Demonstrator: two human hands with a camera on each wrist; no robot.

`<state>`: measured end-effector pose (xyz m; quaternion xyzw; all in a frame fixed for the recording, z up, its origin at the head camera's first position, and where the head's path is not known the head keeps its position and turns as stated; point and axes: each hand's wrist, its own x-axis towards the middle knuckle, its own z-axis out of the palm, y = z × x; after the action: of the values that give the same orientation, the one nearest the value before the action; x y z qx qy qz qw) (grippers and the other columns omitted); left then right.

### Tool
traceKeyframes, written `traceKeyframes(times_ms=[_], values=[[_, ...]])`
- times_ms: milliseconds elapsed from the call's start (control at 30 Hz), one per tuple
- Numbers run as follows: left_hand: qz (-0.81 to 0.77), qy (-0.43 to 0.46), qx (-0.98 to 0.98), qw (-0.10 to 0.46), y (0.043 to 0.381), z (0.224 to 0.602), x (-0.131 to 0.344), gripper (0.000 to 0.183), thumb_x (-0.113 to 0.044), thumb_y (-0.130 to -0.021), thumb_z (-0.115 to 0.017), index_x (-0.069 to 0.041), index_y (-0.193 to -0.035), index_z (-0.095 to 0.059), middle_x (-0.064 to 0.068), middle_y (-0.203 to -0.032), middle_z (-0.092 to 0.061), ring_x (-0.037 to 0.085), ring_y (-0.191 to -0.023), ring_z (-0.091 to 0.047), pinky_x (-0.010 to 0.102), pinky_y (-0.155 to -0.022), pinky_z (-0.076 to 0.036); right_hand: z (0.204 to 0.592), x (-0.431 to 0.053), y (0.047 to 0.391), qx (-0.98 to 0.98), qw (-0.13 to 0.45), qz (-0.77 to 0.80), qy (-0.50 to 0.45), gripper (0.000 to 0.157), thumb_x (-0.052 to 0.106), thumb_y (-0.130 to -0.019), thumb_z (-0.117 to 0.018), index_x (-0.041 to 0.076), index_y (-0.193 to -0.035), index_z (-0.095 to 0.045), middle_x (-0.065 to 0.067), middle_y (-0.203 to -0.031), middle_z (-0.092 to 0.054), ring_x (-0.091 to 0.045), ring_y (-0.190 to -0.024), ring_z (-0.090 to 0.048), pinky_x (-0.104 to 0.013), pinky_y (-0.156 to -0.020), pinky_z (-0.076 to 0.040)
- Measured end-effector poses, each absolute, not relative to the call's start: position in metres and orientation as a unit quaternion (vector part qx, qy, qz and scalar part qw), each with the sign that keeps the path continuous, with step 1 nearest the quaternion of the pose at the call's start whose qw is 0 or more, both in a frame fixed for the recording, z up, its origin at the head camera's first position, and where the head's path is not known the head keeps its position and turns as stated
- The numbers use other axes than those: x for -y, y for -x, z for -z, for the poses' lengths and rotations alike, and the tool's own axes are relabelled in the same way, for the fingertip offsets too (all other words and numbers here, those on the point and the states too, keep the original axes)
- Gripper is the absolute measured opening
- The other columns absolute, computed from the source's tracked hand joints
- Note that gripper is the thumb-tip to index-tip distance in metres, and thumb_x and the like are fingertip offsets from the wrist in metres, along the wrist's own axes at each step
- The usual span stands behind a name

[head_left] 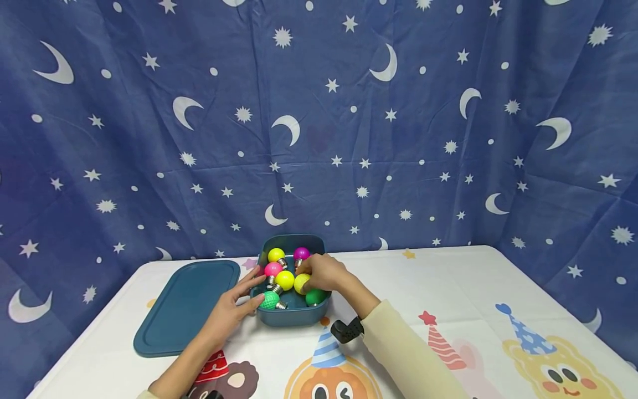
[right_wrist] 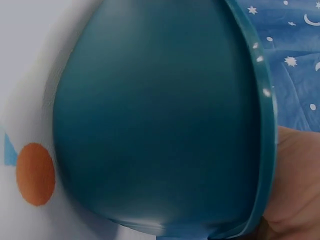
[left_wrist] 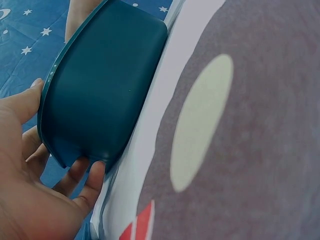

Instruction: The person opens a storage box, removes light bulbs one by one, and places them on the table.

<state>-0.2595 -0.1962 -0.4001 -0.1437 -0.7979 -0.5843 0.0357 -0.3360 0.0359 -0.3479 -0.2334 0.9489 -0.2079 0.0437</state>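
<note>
A dark teal box (head_left: 294, 317) holds several small toy light bulbs with silvery screw bases. Among them are a purple bulb (head_left: 301, 253), a pink bulb (head_left: 272, 269) and a textured green bulb (head_left: 269, 300). My left hand (head_left: 230, 310) rests against the box's left side, fingers spread and fairly straight; in the left wrist view its fingertips (left_wrist: 96, 172) touch the outer wall. Reaching over the right rim, my right hand (head_left: 324, 271) pinches a yellow bulb (head_left: 300, 283) inside the box. The box wall hides most of this hand in the right wrist view.
A flat teal lid (head_left: 186, 310) lies on the table to the left of the box. The white tablecloth (head_left: 399, 288) carries printed cartoon animals in party hats. Behind the table hangs a blue curtain (head_left: 319, 138) with moons and stars.
</note>
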Motion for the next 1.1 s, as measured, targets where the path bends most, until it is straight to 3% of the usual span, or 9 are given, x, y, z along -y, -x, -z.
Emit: traceKeyframes(times_ms=[433,733,1100], values=[[0.587,0.137,0.797,0.032,0.259,0.402,0.196,0.05,-0.022,-0.093,-0.064,-0.009,-0.139,-0.051,-0.004,-0.155,-0.027,0.034,-0.122,-0.041,0.03,-0.081,-0.05,0.348,-0.044,0.331,-0.926,0.031,0.271,0.26,0.039,0.02,-0.079,-0.08,0.013,-0.116,-0.071,0.001,-0.102,-0.067,-0.019,-0.092,-0.056,-0.038,-0.077,-0.048],[0.585,0.136,0.799,0.034,0.257,0.401,0.197,0.049,-0.025,-0.092,-0.065,-0.01,-0.138,-0.052,-0.005,-0.155,-0.028,0.035,-0.122,-0.041,0.03,-0.081,-0.05,0.34,-0.046,0.325,-0.918,0.002,0.291,0.269,0.041,0.023,-0.082,-0.077,0.012,-0.121,-0.068,-0.004,-0.118,-0.065,-0.025,-0.1,-0.054,-0.036,-0.08,-0.048],[0.58,0.143,0.801,0.038,0.258,0.401,0.196,0.049,-0.024,-0.093,-0.064,-0.01,-0.139,-0.052,-0.004,-0.155,-0.027,0.034,-0.122,-0.041,0.027,-0.081,-0.049,0.334,-0.047,0.321,-0.9,-0.023,0.319,0.296,0.044,0.021,-0.086,-0.074,0.008,-0.126,-0.063,-0.007,-0.116,-0.064,-0.016,-0.087,-0.062,-0.026,-0.074,-0.051]])
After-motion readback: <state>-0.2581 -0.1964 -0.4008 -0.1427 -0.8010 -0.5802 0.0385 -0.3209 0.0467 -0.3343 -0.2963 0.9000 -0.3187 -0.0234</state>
